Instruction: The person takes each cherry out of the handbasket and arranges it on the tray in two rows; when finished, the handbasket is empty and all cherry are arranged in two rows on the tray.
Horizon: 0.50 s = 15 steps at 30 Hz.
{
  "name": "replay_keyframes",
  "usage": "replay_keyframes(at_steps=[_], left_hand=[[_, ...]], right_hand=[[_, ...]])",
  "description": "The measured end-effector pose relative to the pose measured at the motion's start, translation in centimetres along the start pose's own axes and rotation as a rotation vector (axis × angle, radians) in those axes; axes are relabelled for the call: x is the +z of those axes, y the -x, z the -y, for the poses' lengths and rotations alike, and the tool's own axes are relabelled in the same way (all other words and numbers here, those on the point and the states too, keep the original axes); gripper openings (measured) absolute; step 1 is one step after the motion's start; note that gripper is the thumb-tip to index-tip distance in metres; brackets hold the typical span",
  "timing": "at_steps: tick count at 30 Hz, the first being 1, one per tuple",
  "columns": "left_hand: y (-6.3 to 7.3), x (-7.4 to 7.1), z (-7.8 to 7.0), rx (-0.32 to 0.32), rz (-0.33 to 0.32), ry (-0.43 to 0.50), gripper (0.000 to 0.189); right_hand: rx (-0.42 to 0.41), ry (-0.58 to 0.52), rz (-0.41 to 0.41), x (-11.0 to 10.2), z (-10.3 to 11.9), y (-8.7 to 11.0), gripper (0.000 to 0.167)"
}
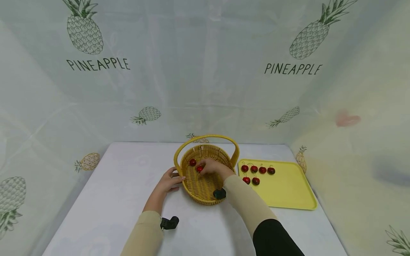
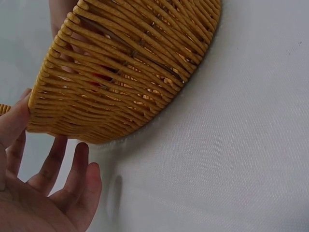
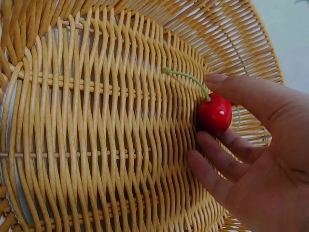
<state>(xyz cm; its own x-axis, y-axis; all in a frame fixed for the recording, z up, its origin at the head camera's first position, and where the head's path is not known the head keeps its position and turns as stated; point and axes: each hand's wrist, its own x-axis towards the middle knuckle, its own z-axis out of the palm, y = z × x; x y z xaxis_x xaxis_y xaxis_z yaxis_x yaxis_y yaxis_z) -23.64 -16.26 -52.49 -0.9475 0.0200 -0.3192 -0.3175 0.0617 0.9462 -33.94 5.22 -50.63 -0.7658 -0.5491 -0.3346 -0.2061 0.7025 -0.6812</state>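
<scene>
A round woven basket (image 1: 205, 190) with a tall arched handle stands on the white table. At its left side my left hand (image 1: 168, 180) holds the rim, thumb at the edge and fingers along the outside wall. Inside the basket, my right hand (image 1: 211, 166) has thumb and fingers around a red cherry (image 3: 215, 114), its green stem pointing away from the palm. A second cherry (image 1: 192, 162) lies in the basket, to the left of the right hand. Through the weave, a bit of red shows in the left wrist view.
Right of the basket, a yellow tray (image 1: 285, 188) lies close by, with several cherries (image 1: 262, 170) in two rows at its left end; the right forearm passes over its near-left corner. Behind the table hangs a pineapple-printed cloth (image 1: 205, 78).
</scene>
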Motion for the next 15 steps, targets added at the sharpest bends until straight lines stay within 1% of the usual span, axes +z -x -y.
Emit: replay_keyframes(at_steps=[6, 15], left_hand=[[-0.19, 0.13, 0.03, 0.001, -0.013, -0.003, 0.057], [0.05, 0.15, -0.06, 0.004, -0.014, 0.003, 0.056]], right_hand=[[0.006, 0.015, 0.007, 0.10, -0.01, -0.08, 0.042], [0.032, -0.006, 0.004, 0.40, 0.15, 0.16, 0.044]])
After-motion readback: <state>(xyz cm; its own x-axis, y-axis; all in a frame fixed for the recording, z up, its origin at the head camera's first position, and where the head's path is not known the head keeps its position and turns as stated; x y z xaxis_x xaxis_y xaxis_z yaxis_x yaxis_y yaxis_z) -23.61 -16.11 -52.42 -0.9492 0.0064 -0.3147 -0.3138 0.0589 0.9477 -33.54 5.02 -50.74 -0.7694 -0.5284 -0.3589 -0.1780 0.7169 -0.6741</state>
